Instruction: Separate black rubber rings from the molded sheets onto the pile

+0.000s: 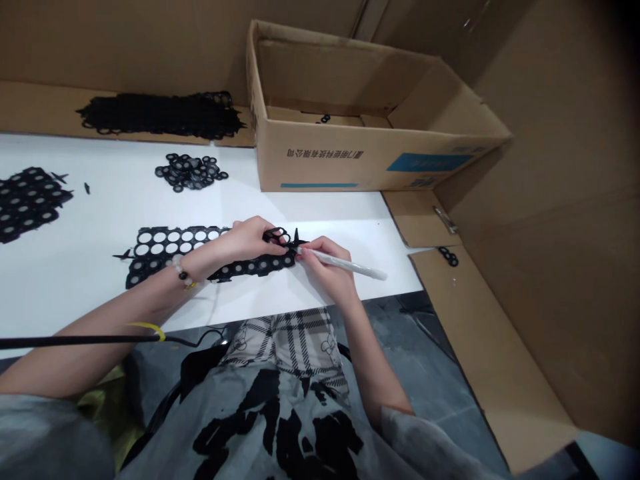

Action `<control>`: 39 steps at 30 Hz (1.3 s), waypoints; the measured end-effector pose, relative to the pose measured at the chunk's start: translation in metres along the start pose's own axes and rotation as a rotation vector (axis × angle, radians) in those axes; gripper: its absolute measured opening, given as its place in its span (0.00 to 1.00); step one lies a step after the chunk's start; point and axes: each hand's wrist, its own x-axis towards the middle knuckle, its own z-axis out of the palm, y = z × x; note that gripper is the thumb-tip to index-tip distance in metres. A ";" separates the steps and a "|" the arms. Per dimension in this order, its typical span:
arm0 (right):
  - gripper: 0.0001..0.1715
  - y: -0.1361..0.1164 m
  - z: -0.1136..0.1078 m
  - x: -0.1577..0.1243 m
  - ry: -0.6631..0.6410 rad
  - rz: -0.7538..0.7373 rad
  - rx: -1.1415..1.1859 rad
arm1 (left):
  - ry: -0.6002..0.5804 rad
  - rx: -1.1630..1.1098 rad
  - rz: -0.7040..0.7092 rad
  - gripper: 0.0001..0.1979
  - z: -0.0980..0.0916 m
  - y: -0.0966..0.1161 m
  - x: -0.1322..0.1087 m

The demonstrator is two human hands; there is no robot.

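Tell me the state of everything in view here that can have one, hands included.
Black perforated sheet, lying flat, hands on its edge
White pen-shaped tool, held tilted, tip at the sheet
Left hand, fingers resting on the sheet
Right hand, gripping the tool
Cardboard box, open, flaps spread, small black piece inside
Heap of black rings, loose
Pile of black sheets, heaped

Bright, even light; corners dark and warped.
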 end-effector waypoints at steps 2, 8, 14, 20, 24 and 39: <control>0.08 0.000 0.000 0.000 0.003 0.011 0.040 | -0.015 -0.007 0.011 0.12 -0.001 0.001 0.000; 0.09 0.001 0.000 -0.001 -0.007 0.006 0.032 | 0.004 0.027 0.003 0.13 -0.001 0.001 0.000; 0.09 0.001 -0.001 0.002 -0.036 -0.025 -0.028 | 0.016 0.026 -0.001 0.13 0.002 0.002 0.000; 0.07 -0.001 0.004 0.003 -0.024 -0.033 -0.126 | 0.027 0.067 -0.045 0.12 0.003 0.006 -0.002; 0.06 -0.001 0.010 0.002 -0.006 -0.047 -0.159 | -0.028 0.020 -0.039 0.14 0.002 0.006 -0.003; 0.08 0.005 0.004 0.005 0.036 0.001 0.162 | -0.054 0.162 0.015 0.17 -0.020 -0.003 -0.001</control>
